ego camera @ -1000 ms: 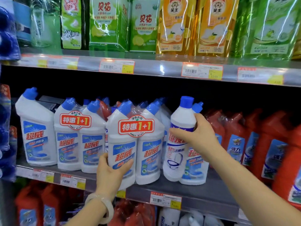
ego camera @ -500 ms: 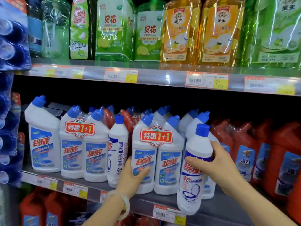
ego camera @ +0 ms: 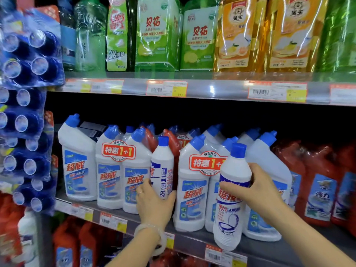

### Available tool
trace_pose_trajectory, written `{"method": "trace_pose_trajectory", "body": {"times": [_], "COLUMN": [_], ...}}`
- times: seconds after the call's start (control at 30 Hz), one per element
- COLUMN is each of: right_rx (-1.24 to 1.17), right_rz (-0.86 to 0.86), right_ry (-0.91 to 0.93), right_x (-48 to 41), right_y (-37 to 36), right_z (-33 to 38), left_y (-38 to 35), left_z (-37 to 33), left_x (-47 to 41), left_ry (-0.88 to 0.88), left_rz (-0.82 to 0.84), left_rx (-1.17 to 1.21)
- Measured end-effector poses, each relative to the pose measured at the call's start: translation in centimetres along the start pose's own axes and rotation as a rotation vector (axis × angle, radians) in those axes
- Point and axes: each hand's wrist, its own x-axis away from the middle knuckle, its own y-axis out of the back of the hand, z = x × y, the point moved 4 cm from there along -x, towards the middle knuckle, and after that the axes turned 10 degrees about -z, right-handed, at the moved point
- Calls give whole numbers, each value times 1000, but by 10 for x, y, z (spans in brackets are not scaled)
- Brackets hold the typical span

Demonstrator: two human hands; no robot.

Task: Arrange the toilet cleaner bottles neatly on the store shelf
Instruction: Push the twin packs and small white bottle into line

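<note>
Roughly midway, I'd judge: on the shelf [ego camera: 289, 249] the twin packs [ego camera: 118, 170] stand upright in a near row, but two single bottles lack settled places. The left hand [ego camera: 154, 206] curls its grip round a slim bottle [ego camera: 162, 166] standing between two packs (label turned sideways). The right hand [ego camera: 259, 191] has its grip closed round the other bottle [ego camera: 230, 212], slightly tilted at the shelf's near edge, right of the first; it needs a slot.
</note>
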Motion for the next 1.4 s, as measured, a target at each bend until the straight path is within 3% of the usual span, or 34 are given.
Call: {"method": "trace_pose_trajectory", "body": {"times": [0.17, 0.47, 0.57, 0.73, 0.93, 1.23, 1.4], "right_rx": [-3, -73, -71, -102, -24, -40, 42], "right_rz": [21, 86, 127, 143, 0, -150, -122], "right_ry": [8, 53, 89, 134, 75, -69, -94], "right_x": [5, 21, 25, 15, -2, -15, -13], "right_y": [-10, -42, -70, -126, -178, -201, -204], "right_z": [7, 32, 46, 64, 52, 29, 23], "left_y": [-6, 23, 42, 78, 102, 85, 71], "left_z": [7, 17, 17, 33, 58, 61, 63], "left_x": [3, 0, -10, -29, -45, -46, -37], "left_ry": [61, 104, 46, 71, 177, 178, 141], "left_rz": [-19, 39, 77, 63, 16, 72, 80], "left_rx": [-83, 393, 446, 407, 430, 395, 305]}}
